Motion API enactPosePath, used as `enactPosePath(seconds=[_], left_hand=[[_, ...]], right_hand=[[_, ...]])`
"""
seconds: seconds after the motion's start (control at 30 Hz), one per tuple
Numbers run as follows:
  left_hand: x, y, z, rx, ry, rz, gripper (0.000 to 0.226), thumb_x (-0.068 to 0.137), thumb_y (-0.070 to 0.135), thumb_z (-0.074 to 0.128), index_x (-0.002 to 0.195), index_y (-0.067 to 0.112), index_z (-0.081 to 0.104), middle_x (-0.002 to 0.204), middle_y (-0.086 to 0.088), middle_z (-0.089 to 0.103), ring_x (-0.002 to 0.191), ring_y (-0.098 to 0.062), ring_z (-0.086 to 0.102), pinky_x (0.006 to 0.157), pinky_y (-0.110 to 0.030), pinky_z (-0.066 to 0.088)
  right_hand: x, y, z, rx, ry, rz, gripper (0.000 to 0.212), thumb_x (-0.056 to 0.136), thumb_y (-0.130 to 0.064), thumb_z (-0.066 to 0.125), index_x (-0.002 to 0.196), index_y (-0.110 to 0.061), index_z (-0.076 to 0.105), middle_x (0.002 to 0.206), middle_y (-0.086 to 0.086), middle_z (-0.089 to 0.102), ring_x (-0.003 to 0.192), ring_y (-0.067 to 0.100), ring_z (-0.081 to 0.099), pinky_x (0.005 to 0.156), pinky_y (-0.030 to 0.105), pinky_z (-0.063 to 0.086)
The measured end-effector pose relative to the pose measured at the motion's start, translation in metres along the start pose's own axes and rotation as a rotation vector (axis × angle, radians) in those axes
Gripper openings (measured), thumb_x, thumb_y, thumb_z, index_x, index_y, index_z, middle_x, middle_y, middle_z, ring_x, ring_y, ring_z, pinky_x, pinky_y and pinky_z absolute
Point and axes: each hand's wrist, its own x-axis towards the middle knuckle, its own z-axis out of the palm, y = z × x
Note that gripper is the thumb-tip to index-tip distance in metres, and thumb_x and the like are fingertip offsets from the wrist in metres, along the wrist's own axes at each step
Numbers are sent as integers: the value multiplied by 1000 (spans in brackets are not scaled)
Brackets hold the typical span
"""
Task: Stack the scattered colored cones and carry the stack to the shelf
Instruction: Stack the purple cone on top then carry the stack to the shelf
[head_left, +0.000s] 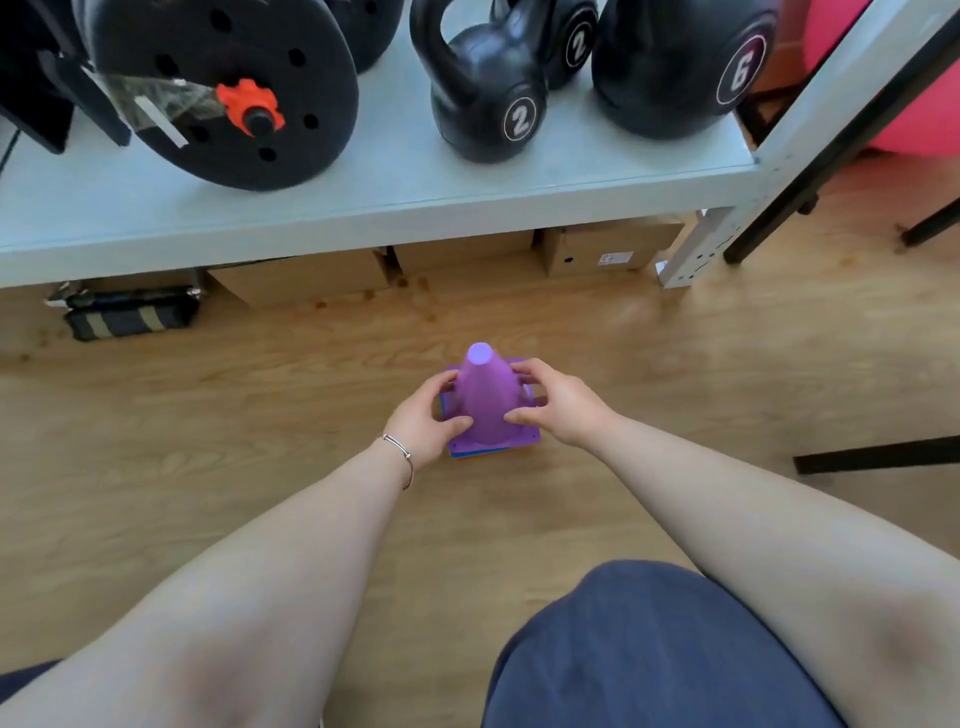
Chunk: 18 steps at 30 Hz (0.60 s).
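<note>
A stack of cones (488, 400) stands on the wooden floor in front of the shelf, with a purple cone on top. Blue and orange base edges peek out beneath the purple base. My left hand (423, 421) grips the stack's left side, thumb at the front and fingers around the back. My right hand (558, 405) grips its right side the same way. The grey shelf board (363, 208) runs across the upper part of the view, just beyond the stack.
On the shelf sit a black weight plate (223, 88) with an orange collar and kettlebells (493, 104) marked 2 and 6. Cardboard boxes (608, 249) and a black bag (130, 317) lie under it. Black metal legs (872, 457) stand at the right. My knee (649, 649) is below.
</note>
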Motion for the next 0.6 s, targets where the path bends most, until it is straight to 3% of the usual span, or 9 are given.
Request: enactPosePath(seconds=[0.17, 0.3, 0.37, 0.6], left_hand=[[-3, -7, 10, -18, 40, -18, 67, 78, 19, 73, 136, 36, 46, 129, 16, 57, 105, -20, 67, 99, -41, 50], [-4, -6, 15, -33, 64, -28, 66, 82, 12, 71, 139, 32, 44, 127, 19, 55, 99, -20, 66, 89, -27, 49], [-3, -7, 16, -39, 68, -28, 66, 83, 11, 70, 139, 32, 44, 127, 18, 55, 99, -21, 66, 88, -26, 49], [2, -9, 18, -44, 68, -47, 66, 82, 15, 70, 139, 36, 43, 129, 17, 56, 108, -19, 63, 98, -33, 49]], right_hand=[[7, 6, 8, 29, -15, 34, 71, 67, -38, 81, 129, -43, 47, 127, -5, 62, 114, 20, 62, 100, 42, 51], [12, 14, 13, 36, -9, 38, 75, 63, -41, 81, 128, -47, 44, 128, -5, 62, 120, 18, 59, 103, 42, 49], [13, 16, 15, 45, -6, 29, 77, 60, -45, 80, 127, -48, 44, 127, -6, 63, 120, 17, 59, 103, 42, 49], [13, 16, 17, 15, 62, -9, 74, 63, -34, 86, 128, -34, 50, 126, -5, 64, 114, 16, 62, 99, 42, 51]])
